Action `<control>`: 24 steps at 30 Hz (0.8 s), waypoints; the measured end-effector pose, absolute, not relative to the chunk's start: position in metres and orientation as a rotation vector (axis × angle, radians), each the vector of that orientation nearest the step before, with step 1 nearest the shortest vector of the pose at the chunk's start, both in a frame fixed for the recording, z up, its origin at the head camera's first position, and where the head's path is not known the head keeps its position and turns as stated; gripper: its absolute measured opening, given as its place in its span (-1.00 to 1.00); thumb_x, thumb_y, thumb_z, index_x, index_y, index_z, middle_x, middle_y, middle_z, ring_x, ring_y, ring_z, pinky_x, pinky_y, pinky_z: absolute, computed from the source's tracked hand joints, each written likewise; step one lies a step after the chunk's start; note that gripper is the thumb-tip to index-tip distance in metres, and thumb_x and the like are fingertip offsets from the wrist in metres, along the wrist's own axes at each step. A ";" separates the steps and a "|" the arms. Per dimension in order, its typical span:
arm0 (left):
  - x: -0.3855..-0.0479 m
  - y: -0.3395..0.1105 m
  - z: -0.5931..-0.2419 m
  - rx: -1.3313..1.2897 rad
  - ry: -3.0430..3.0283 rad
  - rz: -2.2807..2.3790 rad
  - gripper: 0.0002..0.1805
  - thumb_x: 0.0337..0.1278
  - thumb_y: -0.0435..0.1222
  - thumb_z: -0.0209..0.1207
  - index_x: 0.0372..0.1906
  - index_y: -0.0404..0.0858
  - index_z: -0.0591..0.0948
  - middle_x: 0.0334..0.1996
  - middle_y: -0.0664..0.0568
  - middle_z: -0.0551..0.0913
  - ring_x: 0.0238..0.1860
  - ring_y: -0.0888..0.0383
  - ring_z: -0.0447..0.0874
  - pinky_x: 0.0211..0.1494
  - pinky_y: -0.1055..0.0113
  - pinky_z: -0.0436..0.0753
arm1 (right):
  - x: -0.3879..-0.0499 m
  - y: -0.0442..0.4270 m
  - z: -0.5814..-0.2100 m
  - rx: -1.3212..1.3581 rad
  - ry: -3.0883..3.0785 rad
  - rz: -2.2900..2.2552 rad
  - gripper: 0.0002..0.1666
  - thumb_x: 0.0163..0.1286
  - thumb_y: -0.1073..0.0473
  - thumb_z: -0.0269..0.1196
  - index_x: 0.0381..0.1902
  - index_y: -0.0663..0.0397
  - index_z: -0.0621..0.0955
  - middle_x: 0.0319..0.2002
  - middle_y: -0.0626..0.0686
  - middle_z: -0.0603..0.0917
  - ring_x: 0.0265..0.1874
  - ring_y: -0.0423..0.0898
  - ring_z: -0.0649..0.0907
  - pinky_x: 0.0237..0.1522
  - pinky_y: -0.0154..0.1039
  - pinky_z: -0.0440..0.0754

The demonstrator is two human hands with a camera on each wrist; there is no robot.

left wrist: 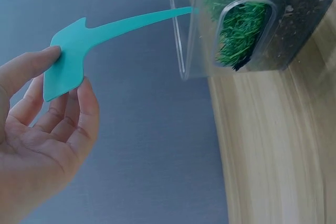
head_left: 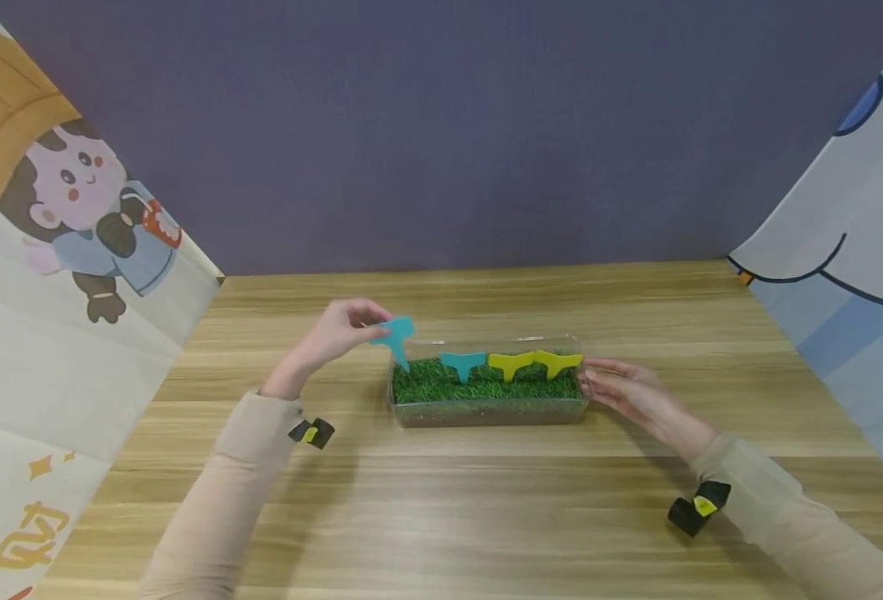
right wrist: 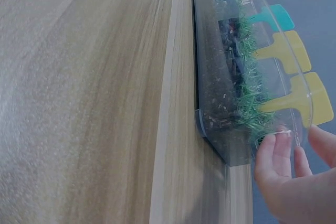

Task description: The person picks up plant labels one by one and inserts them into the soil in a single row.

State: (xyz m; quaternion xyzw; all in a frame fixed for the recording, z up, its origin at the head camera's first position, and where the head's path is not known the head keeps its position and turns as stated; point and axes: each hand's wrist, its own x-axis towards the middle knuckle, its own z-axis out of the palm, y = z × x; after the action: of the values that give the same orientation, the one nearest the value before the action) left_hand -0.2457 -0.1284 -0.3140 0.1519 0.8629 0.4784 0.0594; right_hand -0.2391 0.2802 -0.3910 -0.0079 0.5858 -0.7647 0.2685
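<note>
A clear plastic planter box [head_left: 486, 412] with green artificial grass [head_left: 441, 387] over dark soil stands on the table. My left hand [head_left: 344, 329] pinches a blue T-shaped plant label [left wrist: 68, 59] by its wide head, between thumb and fingers. The label's pointed tip hangs over the box's left end, above the grass. At the right end, my right hand [head_left: 636, 396] grips the box's end wall around its handle opening, as the right wrist view shows. Another blue label [head_left: 462, 364] and two yellow labels, one in the middle [head_left: 511, 365] and one at right [head_left: 558, 363], stand in the grass.
The wooden table [head_left: 449, 517] reaches a dark blue-grey panel [head_left: 441, 133] at the back. Printed cloth with cartoon figures hangs at the left [head_left: 7, 333] and at the right [head_left: 854, 225]. Each wrist wears a black strap mount with a yellow mark.
</note>
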 end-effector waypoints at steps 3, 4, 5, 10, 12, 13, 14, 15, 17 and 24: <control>-0.247 -0.126 -0.318 0.478 2.598 1.462 -0.77 0.02 -0.38 0.16 -0.18 -0.40 0.56 -0.28 -0.14 0.60 -0.31 0.09 0.56 -0.16 0.17 0.58 | -0.239 0.280 -0.391 -0.016 1.588 -2.059 -0.25 0.25 0.33 0.10 0.24 0.48 -0.03 -0.24 -0.03 0.62 -0.20 -0.20 0.59 -0.03 -0.36 0.49; -0.247 -0.125 -0.319 0.485 2.597 1.459 -0.78 0.02 -0.39 0.16 -0.19 -0.40 0.56 -0.29 -0.14 0.60 -0.31 0.09 0.56 -0.17 0.18 0.58 | -0.239 0.280 -0.391 -0.014 1.584 -2.061 -0.25 0.25 0.33 0.10 0.24 0.48 -0.03 -0.24 -0.03 0.62 -0.19 -0.19 0.59 -0.02 -0.36 0.49; -0.247 -0.124 -0.320 0.488 2.594 1.457 -0.78 0.01 -0.40 0.16 -0.19 -0.40 0.56 -0.30 -0.14 0.60 -0.32 0.09 0.56 -0.18 0.19 0.58 | -0.239 0.280 -0.391 -0.012 1.580 -2.064 -0.25 0.25 0.33 0.10 0.24 0.48 -0.02 -0.24 -0.03 0.62 -0.19 -0.19 0.59 -0.02 -0.35 0.49; -0.247 -0.120 -0.323 0.505 2.605 1.423 -0.79 0.01 -0.39 0.16 -0.20 -0.37 0.57 -0.31 -0.10 0.61 -0.32 0.10 0.54 -0.21 0.23 0.57 | -0.238 0.281 -0.391 -0.007 1.538 -2.091 -0.39 0.23 0.36 0.10 0.20 0.37 0.15 -0.23 0.00 0.63 -0.19 -0.17 0.60 -0.02 -0.34 0.49; -0.247 -0.119 -0.324 0.515 2.606 1.414 -0.79 0.00 -0.39 0.16 -0.20 -0.36 0.57 -0.32 -0.10 0.61 -0.32 0.10 0.54 -0.21 0.21 0.57 | -0.238 0.281 -0.391 -0.008 1.529 -2.098 -0.39 0.22 0.37 0.11 0.19 0.36 0.17 -0.23 0.00 0.63 -0.18 -0.17 0.60 -0.01 -0.33 0.49; -0.247 -0.119 -0.324 0.521 2.604 1.411 -0.79 0.00 -0.39 0.16 -0.20 -0.36 0.57 -0.32 -0.10 0.61 -0.32 0.10 0.54 -0.21 0.21 0.57 | -0.238 0.281 -0.391 -0.007 1.527 -2.098 -0.39 0.22 0.37 0.11 0.20 0.36 0.17 -0.23 0.00 0.63 -0.18 -0.17 0.60 -0.01 -0.33 0.49; -0.247 -0.118 -0.325 0.524 2.602 1.409 -0.79 0.00 -0.39 0.16 -0.20 -0.36 0.57 -0.32 -0.09 0.61 -0.32 0.09 0.54 -0.20 0.21 0.57 | -0.238 0.281 -0.391 -0.012 1.529 -2.097 -0.36 0.22 0.37 0.11 0.21 0.39 0.13 -0.23 0.00 0.63 -0.18 -0.17 0.60 -0.01 -0.33 0.49; -0.247 -0.117 -0.326 0.523 2.592 1.415 -0.79 0.00 -0.39 0.16 -0.20 -0.36 0.57 -0.32 -0.10 0.61 -0.32 0.08 0.55 -0.20 0.21 0.57 | -0.238 0.281 -0.391 -0.020 1.533 -2.094 -0.35 0.22 0.37 0.10 0.22 0.40 0.11 -0.22 0.00 0.63 -0.18 -0.17 0.60 -0.01 -0.33 0.49; -0.247 -0.117 -0.327 0.529 2.585 1.411 -0.79 0.00 -0.38 0.16 -0.20 -0.36 0.57 -0.31 -0.10 0.60 -0.32 0.08 0.55 -0.21 0.26 0.57 | -0.238 0.281 -0.391 -0.025 1.537 -2.094 -0.41 0.22 0.38 0.10 0.19 0.33 0.19 -0.22 -0.01 0.63 -0.18 -0.17 0.60 -0.01 -0.33 0.48; -0.247 -0.113 -0.331 0.555 2.609 1.358 -0.80 0.00 -0.36 0.17 -0.21 -0.34 0.58 -0.29 -0.09 0.60 -0.27 0.07 0.54 -0.18 0.28 0.56 | -0.238 0.282 -0.393 -0.024 1.518 -2.108 -0.68 0.21 0.40 0.11 -0.07 0.05 0.46 -0.22 0.00 0.63 -0.17 -0.16 0.60 -0.01 -0.32 0.48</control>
State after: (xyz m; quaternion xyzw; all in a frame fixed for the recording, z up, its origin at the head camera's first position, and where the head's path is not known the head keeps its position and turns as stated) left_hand -0.2472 -0.1134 -0.3306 0.1850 0.8692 0.4525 0.0741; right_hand -0.2380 0.2816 -0.3929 -0.0087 0.5628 -0.7816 0.2688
